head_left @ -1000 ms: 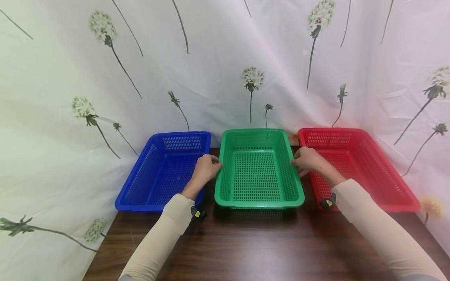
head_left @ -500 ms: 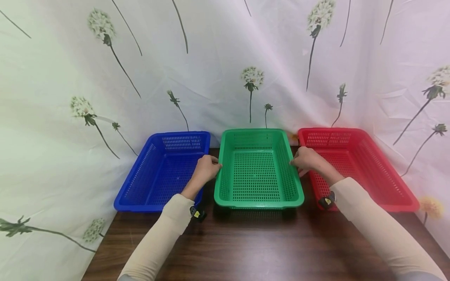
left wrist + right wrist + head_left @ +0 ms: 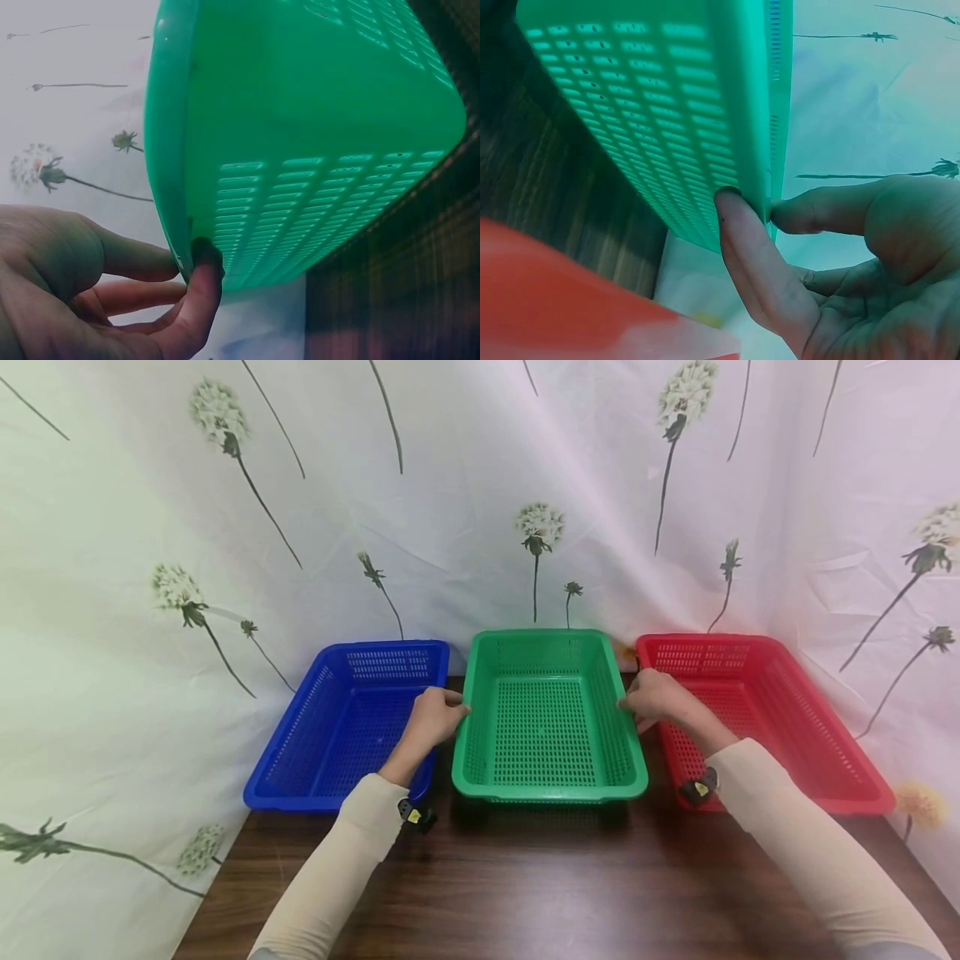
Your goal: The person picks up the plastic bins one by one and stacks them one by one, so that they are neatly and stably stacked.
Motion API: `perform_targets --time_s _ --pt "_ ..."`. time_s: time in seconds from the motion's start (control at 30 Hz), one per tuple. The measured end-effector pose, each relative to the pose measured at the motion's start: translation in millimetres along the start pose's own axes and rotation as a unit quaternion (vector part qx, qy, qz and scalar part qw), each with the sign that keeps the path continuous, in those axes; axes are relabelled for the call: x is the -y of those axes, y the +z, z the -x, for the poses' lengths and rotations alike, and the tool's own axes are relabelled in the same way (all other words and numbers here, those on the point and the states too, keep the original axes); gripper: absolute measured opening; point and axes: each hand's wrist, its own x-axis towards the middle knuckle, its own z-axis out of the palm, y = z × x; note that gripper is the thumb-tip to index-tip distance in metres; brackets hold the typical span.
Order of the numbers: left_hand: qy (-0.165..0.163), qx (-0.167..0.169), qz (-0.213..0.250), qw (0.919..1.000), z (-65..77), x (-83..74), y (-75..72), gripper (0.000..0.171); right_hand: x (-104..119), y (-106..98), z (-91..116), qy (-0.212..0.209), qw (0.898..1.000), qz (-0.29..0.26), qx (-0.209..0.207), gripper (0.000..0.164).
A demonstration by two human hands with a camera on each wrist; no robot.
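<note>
A green plastic basket (image 3: 543,793) with slotted walls is in the middle of the head view, between my two hands. My left hand (image 3: 433,718) pinches its left rim, the thumb on one side and the fingers curled under on the other, as the left wrist view shows at the rim (image 3: 169,135). On the opposite side my right hand (image 3: 654,697) pinches the right rim the same way; in the right wrist view a finger (image 3: 746,232) presses the outer wall below the rim. Nothing lies inside the basket.
A blue basket (image 3: 300,804) stands close on the left, partly behind my left forearm. On the right is a red basket (image 3: 832,802), overlapped by my right arm. All are on a dark wooden table (image 3: 525,893) against a flower-printed white curtain (image 3: 465,527).
The green basket has risen slightly in the head view and shifted a little left, its left side most. Both hands moved with it, still pinching the rims. The blue and red baskets stayed put.
</note>
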Motion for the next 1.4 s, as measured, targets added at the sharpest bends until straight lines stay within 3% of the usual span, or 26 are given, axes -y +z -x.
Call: perform_targets --time_s 0.37,0.53,0.7,0.93,1.13,1.4 --pt "-0.002 -0.016 0.021 0.9997 1.0 -2.8 -11.6 0.034 9.9 -9.7 7.7 -0.009 1.0 -0.022 0.005 0.035" --pt "-0.006 -0.005 0.082 0.9966 2.2 -4.2 -19.9 0.037 11.7 -16.8 10.6 -0.021 0.999 -0.039 0.012 0.037" --pt "-0.027 0.009 0.151 0.9881 3.0 -4.6 -28.1 0.039 13.6 -22.7 13.5 -0.03 0.997 -0.066 0.024 0.038" --pt "-0.061 0.013 0.189 0.98 2.0 -6.1 -39.8 0.042 15.7 -26.8 15.9 -0.027 0.994 -0.102 0.028 0.046" --pt "-0.069 0.024 0.226 0.9714 -0.2 -3.9 -49.4 0.043 16.4 -31.2 16.2 -0.047 0.99 -0.128 0.036 0.047" --pt "-0.065 0.066 0.308 0.9469 -2.2 -0.5 -64.0 0.045 17.4 -37.6 14.1 -0.072 0.967 -0.23 0.087 0.047"
